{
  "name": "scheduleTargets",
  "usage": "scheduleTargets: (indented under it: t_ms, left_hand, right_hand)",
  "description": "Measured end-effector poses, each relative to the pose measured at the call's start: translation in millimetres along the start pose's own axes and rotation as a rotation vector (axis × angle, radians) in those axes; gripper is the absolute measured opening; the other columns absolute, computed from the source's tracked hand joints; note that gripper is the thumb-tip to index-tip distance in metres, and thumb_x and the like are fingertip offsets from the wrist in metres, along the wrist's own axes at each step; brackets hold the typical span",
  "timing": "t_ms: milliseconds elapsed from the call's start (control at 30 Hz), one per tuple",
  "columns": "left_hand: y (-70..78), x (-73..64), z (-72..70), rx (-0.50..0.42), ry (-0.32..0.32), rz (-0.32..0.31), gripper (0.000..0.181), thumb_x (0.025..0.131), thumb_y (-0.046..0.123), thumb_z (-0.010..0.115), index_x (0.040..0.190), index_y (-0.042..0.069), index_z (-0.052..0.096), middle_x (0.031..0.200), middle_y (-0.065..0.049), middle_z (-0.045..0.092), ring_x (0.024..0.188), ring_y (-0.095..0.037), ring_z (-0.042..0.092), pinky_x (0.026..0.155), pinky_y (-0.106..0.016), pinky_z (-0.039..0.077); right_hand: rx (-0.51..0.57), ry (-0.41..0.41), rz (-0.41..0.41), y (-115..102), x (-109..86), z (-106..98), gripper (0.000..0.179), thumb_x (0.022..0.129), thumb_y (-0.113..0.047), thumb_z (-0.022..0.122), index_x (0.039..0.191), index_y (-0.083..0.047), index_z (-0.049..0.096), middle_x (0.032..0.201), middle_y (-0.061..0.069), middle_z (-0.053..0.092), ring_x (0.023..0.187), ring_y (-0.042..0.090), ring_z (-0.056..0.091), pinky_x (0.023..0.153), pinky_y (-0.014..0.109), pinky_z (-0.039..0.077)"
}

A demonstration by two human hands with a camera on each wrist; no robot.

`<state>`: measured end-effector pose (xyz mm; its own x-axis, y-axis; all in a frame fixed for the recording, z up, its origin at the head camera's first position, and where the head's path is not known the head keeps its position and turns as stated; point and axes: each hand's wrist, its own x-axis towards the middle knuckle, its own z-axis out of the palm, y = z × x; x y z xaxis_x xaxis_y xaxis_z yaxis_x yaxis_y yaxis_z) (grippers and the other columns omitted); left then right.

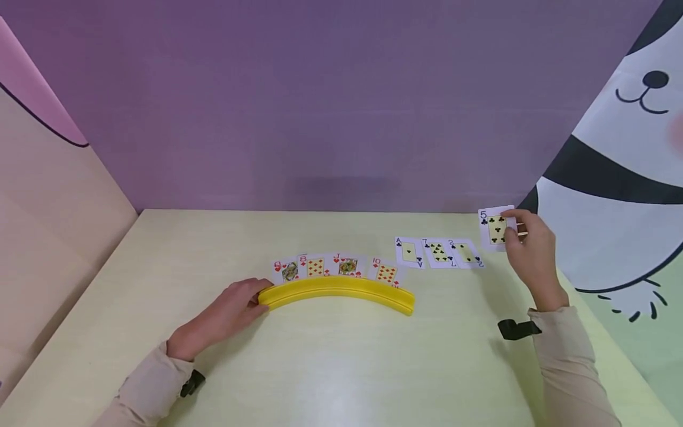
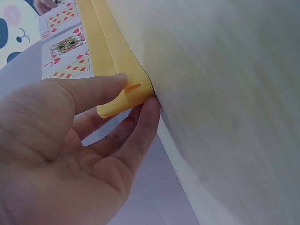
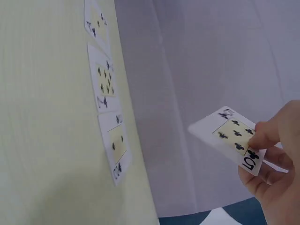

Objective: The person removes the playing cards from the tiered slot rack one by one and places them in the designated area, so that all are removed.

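My left hand (image 1: pixel 235 308) pinches the left end of a curved yellow card holder (image 1: pixel 336 286), thumb on top and fingers beneath in the left wrist view. Several red playing cards stand in its slot, among them an eight of diamonds (image 1: pixel 315 266), a jack of hearts (image 1: pixel 348 265) and a ten of diamonds (image 1: pixel 386 272). Between thumb and fingers my right hand (image 1: pixel 533 252) holds a five of clubs (image 3: pixel 229 131), raised above the table's back right. Left of that hand, an ace (image 1: pixel 409 252), a seven (image 1: pixel 439 253) and a two of clubs (image 1: pixel 466 253) lie face up in a row.
The pale table (image 1: pixel 331 367) meets a purple wall panel (image 1: pixel 341 107) along its back edge. A panel with a cartoon panda (image 1: pixel 613 231) rises on the right side, close to the right hand. Small black straps (image 1: pixel 517 330) sit at both wrists.
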<state>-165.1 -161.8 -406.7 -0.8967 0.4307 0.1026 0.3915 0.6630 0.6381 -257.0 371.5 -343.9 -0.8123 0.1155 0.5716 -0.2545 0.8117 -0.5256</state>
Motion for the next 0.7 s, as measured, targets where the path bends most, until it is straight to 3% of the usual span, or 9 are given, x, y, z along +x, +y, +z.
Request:
scheduleTargets:
  t_ms: [133, 300, 467, 600, 700]
  left_hand:
    - [0.3, 0.7, 0.4, -0.004, 0.0, -0.027, 0.03, 0.089, -0.004, 0.07, 0.117, 0.001, 0.063, 0.105, -0.009, 0.065, 0.085, -0.016, 0.062, 0.073, -0.025, 0.058]
    - [0.6, 1.1, 0.9, -0.003, 0.002, -0.037, 0.03, 0.089, -0.004, 0.07, 0.118, 0.0, 0.064, 0.105, -0.009, 0.065, 0.085, -0.016, 0.062, 0.073, -0.025, 0.058]
    - [-0.1, 0.0, 1.0, -0.009, 0.003, -0.015, 0.029, 0.089, -0.005, 0.069, 0.117, 0.0, 0.064, 0.105, -0.011, 0.066, 0.084, -0.016, 0.063, 0.072, -0.025, 0.058]
    - [-0.6, -0.2, 0.7, -0.013, 0.001, -0.013, 0.03, 0.089, -0.004, 0.07, 0.118, 0.0, 0.063, 0.106, -0.01, 0.065, 0.085, -0.016, 0.064, 0.073, -0.024, 0.058]
    - [-0.9, 0.2, 0.3, -0.018, -0.002, -0.015, 0.031, 0.089, -0.003, 0.07, 0.119, 0.0, 0.063, 0.107, -0.011, 0.065, 0.085, -0.016, 0.064, 0.073, -0.025, 0.058]
  right_hand:
    - [-0.007, 0.019, -0.012, 14, -0.7, 4, 0.024, 0.097, 0.0, 0.053, 0.119, 0.001, 0.064, 0.109, 0.023, 0.066, 0.093, 0.029, 0.059, 0.073, 0.01, 0.037]
    - [-0.032, 0.013, 0.033, 30, -2.3, 6, 0.018, 0.099, -0.006, 0.055, 0.11, 0.003, 0.067, 0.104, 0.021, 0.069, 0.089, 0.022, 0.057, 0.069, 0.005, 0.035]
    - [-0.047, -0.03, 0.08, 48, -4.8, 7, 0.023, 0.1, -0.007, 0.052, 0.112, 0.005, 0.068, 0.106, 0.024, 0.068, 0.093, 0.03, 0.059, 0.065, 0.009, 0.036]
    - [-0.043, -0.1, 0.134, 61, -5.7, 6, 0.027, 0.098, -0.004, 0.05, 0.119, 0.005, 0.065, 0.114, 0.027, 0.064, 0.099, 0.033, 0.056, 0.067, 0.015, 0.037]
    - [-0.022, -0.202, 0.194, 68, -5.1, 5, 0.034, 0.097, -0.002, 0.048, 0.127, 0.006, 0.06, 0.123, 0.029, 0.058, 0.104, 0.034, 0.052, 0.069, 0.019, 0.037]
